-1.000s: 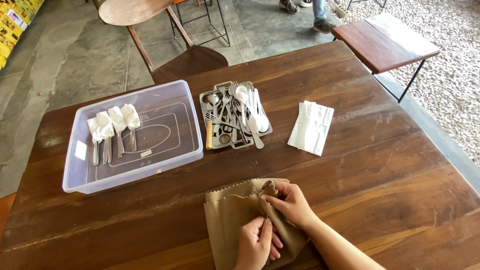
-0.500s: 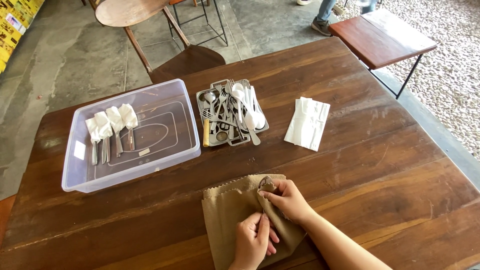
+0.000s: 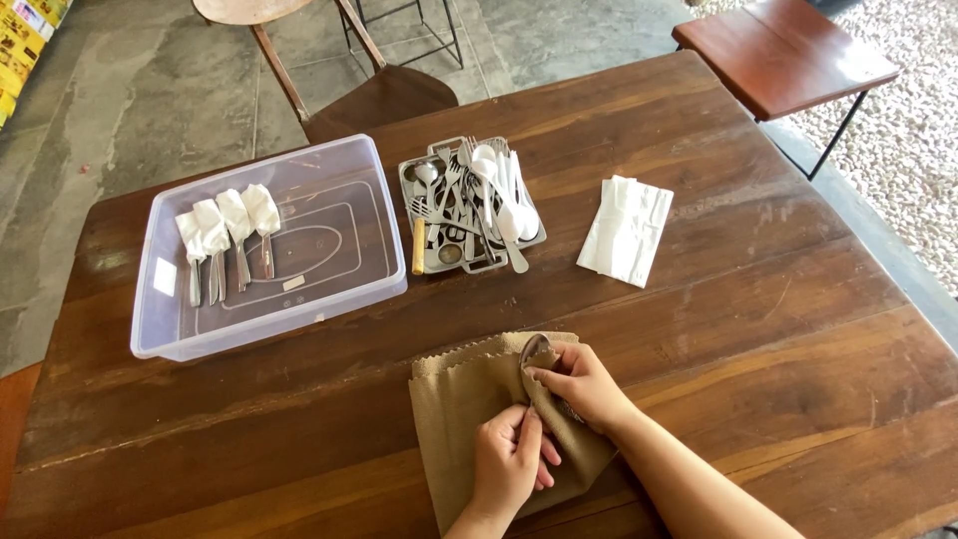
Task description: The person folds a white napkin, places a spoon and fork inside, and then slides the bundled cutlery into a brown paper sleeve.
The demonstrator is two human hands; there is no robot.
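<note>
Since a second ago the hands have hardly shifted on the cloth, though the head has dipped and the tray and tub sit a little lower and nearer in view. The right hand (image 3: 581,384) lies on the brown cloth (image 3: 469,419) near the table's front edge, its fingers closed through the fabric on a spoon (image 3: 535,350) whose metal bowl just shows at the cloth's top fold; the rest of it is wrapped, so its length is hard to judge. The left hand (image 3: 509,464) pinches a fold of the same cloth just below, thumb and fingers together. Behind them on the wooden table (image 3: 758,299) stands a metal tray (image 3: 469,205) heaped with loose cutlery, and to its left a clear plastic tub (image 3: 269,250) holding four pieces of cutlery rolled in white napkins (image 3: 228,215), with a small white sticker on its near wall. A stack of white paper napkins (image 3: 627,230) lies right of the tray. At the top left corner a yellow printed package edge shows on the floor.
</note>
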